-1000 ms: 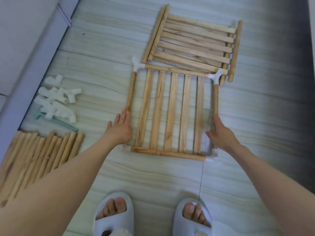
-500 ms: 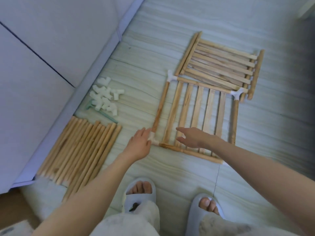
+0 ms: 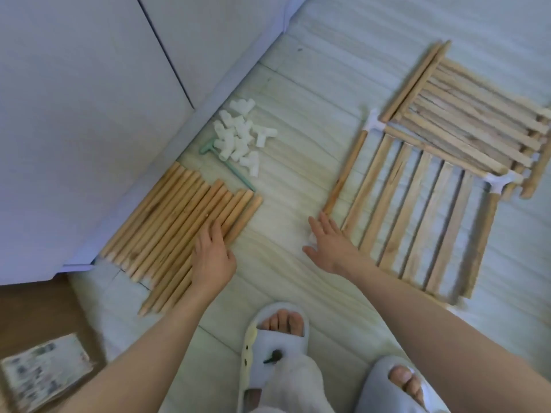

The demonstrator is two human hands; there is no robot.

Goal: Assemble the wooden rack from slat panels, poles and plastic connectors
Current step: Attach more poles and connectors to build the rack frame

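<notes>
Several loose wooden poles [image 3: 167, 234] lie side by side on the floor at the left. My left hand [image 3: 212, 257] rests on them with its fingers laid flat. A slat panel [image 3: 417, 213] framed by poles and white plastic connectors [image 3: 373, 124] lies at the right. My right hand [image 3: 329, 244] hovers with straight fingers over the panel's near left corner, covering a white connector there. A second slat panel [image 3: 471, 114] lies stacked beyond it. Loose white connectors [image 3: 240, 132] are piled near the wall.
A green tool [image 3: 229, 166] lies beside the loose connectors. A white cabinet [image 3: 89, 99] borders the floor at the left. My feet in pale slippers [image 3: 275, 338] stand at the bottom. A printed box [image 3: 41, 374] sits at the lower left.
My view has swung left. My left hand left the panel's corner and moved onto the loose poles. My right hand moved from the slats to the panel's near left corner.
</notes>
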